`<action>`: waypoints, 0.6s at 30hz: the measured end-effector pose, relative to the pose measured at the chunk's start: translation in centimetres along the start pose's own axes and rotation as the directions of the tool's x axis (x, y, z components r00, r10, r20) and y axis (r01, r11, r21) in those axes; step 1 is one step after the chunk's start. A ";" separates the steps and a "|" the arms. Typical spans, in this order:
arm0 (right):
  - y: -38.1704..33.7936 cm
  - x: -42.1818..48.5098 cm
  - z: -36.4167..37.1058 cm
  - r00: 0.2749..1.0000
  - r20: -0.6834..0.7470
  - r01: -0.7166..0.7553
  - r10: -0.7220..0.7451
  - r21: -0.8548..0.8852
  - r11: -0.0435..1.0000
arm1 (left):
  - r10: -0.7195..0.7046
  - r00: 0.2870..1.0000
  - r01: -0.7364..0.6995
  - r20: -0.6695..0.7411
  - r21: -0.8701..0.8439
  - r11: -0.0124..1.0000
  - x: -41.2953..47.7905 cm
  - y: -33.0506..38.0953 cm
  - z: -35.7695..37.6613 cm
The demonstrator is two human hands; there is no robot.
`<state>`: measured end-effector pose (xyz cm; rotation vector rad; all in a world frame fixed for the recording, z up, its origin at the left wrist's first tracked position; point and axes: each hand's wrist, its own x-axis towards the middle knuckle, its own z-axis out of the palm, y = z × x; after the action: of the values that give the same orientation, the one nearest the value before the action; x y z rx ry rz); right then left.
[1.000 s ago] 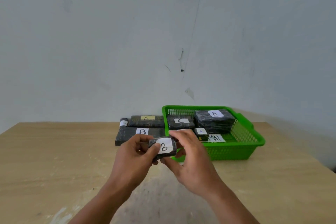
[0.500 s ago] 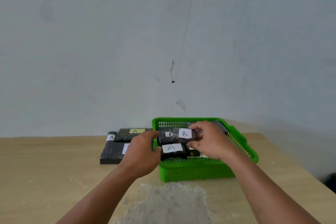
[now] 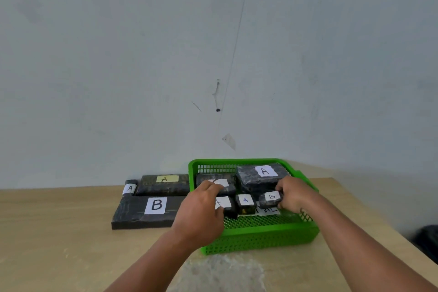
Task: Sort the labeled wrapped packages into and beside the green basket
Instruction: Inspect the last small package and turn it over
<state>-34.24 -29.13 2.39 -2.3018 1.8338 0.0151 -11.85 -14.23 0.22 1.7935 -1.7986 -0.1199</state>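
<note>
The small B package [image 3: 271, 198], carried in front of the chest a second ago, now sits low in the green basket [image 3: 260, 236] at its 3 o'clock side, pinched by the right hand [image 3: 294, 194], while the left hand [image 3: 201, 208] rests curled fingers on an A package [image 3: 225, 204], so placement looks nearly done.

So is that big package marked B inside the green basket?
No, the big B package lies on the table, left of the green basket.

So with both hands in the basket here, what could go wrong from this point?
1. The right hand is setting the small B package among A packages, while the big B package lies outside the basket; it may be missorted.
2. That package sits over a paper label on the basket floor and may hide it.
3. The left hand covers another label, so it could be misread.
</note>
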 end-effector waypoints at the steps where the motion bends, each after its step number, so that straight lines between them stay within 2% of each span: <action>1: 0.1 0.5 0.4 1.000 0.009 -0.006 0.006 -0.017 1.000 | 0.001 1.000 -0.001 -0.003 0.011 1.000 0.0 -0.1 0.3; 13: 0.5 2.8 2.7 0.999 0.031 -0.018 0.019 -0.048 0.999 | 0.006 0.996 -0.003 -0.090 0.030 1.000 0.0 0.3 1.3; 18: 0.5 2.9 2.9 0.999 0.029 -0.024 0.025 -0.053 0.998 | -0.014 0.997 0.015 -0.077 0.012 1.000 0.0 0.1 1.5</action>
<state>-33.76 -31.61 -0.93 -2.3008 1.8687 0.1018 -12.61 -14.71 -1.01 1.7954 -1.7363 -0.0447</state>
